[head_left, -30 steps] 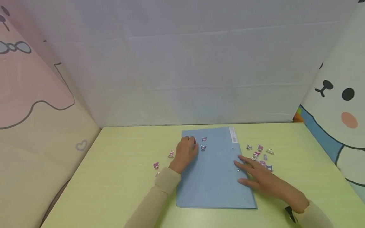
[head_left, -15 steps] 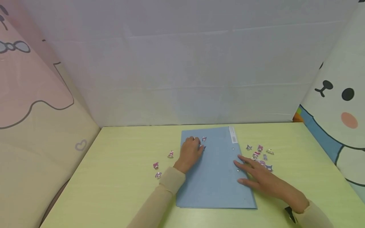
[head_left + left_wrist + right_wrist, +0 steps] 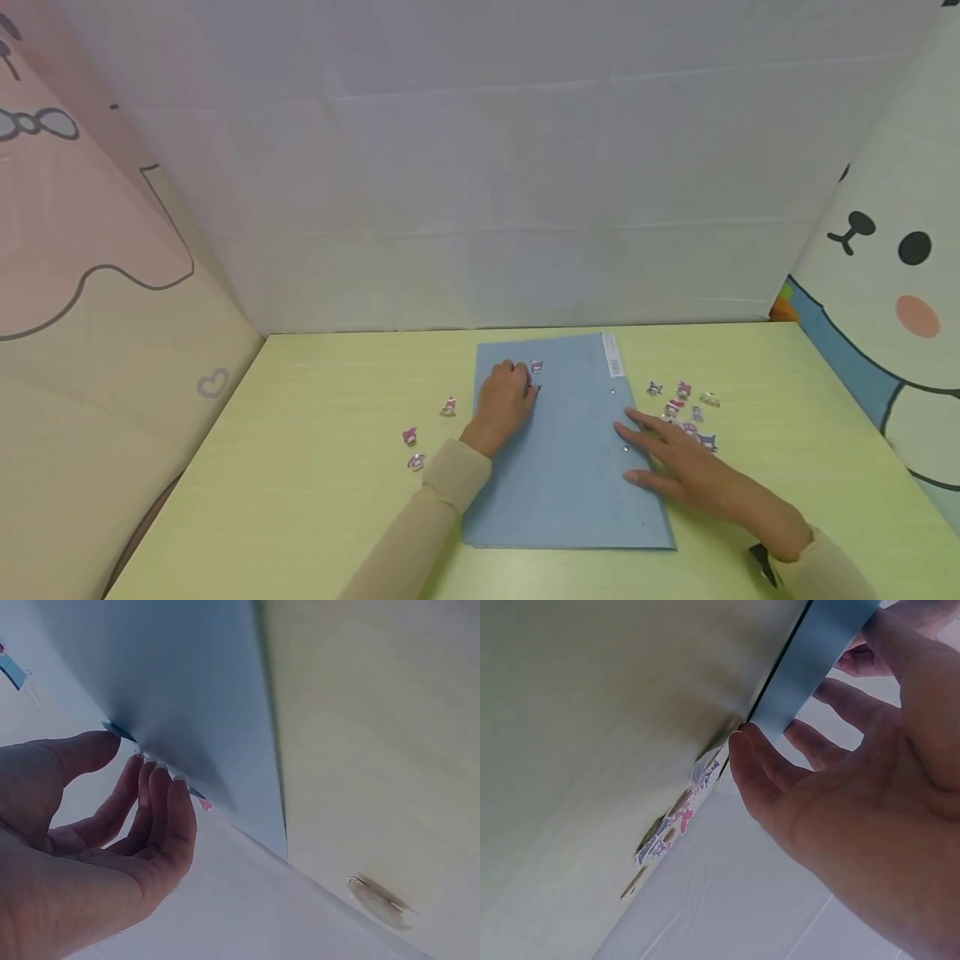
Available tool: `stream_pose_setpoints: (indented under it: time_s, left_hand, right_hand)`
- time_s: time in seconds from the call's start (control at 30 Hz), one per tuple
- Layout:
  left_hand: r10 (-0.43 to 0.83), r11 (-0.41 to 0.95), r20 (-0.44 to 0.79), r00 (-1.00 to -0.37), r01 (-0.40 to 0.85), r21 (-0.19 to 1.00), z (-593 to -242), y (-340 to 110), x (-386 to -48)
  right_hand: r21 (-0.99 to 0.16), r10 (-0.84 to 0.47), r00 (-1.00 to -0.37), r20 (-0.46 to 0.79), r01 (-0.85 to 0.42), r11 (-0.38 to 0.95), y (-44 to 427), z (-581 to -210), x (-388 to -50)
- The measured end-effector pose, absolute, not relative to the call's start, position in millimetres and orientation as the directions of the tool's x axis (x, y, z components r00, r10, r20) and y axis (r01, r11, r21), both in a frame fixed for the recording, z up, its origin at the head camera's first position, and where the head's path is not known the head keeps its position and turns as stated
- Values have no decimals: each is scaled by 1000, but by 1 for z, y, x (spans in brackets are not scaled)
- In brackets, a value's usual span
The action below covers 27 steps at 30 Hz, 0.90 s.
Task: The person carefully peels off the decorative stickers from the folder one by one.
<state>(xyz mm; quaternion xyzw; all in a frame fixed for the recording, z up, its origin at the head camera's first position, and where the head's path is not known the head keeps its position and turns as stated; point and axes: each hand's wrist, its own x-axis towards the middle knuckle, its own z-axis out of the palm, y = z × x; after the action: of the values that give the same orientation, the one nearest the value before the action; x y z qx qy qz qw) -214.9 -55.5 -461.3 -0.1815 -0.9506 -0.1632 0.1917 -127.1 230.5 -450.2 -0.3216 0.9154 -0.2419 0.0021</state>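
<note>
A light blue folder [image 3: 570,467] lies on the table. My left hand [image 3: 501,404] is over its upper left part, with fingers curled and thumb bent in at a small cartoon sticker [image 3: 120,732]. In the left wrist view the thumb touches one end of that sticker and the fingertips meet the folder beside it; my hand hides most of it in the head view. Just above is another cartoon sticker [image 3: 537,366] on the folder. My right hand [image 3: 686,467] rests with spread fingers on the folder's right edge.
Several cartoon stickers [image 3: 672,407] lie right of the folder, partly behind my right hand. Three more lie to its left, among them a pink one [image 3: 409,436]. A white barcode label [image 3: 612,356] marks the folder's top right corner. A pale curtain [image 3: 480,208] stands behind the table.
My left hand has moved slightly right across the folder, onto the lower sticker that showed earlier. The sticker lowest on the left has come into full view. My right hand has stayed in place.
</note>
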Motion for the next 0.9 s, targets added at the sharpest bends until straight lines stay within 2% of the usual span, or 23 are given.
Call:
stream_pose_setpoints:
  time_s: [0.13, 0.43, 0.9]
  left_hand:
    - [284, 881, 409, -867, 404, 247, -461, -54, -215]
    - [248, 905, 273, -929, 323, 277, -456, -49, -214]
    - [224, 902, 293, -929, 312, 298, -456, -50, -218]
  right_hand:
    - [-446, -589, -795, 147, -584, 678, 230, -450, -127]
    - [-440, -594, -789, 158, -595, 673, 230, -450, -127]
    - [-446, -596, -790, 148, -591, 673, 230, -448, -127]
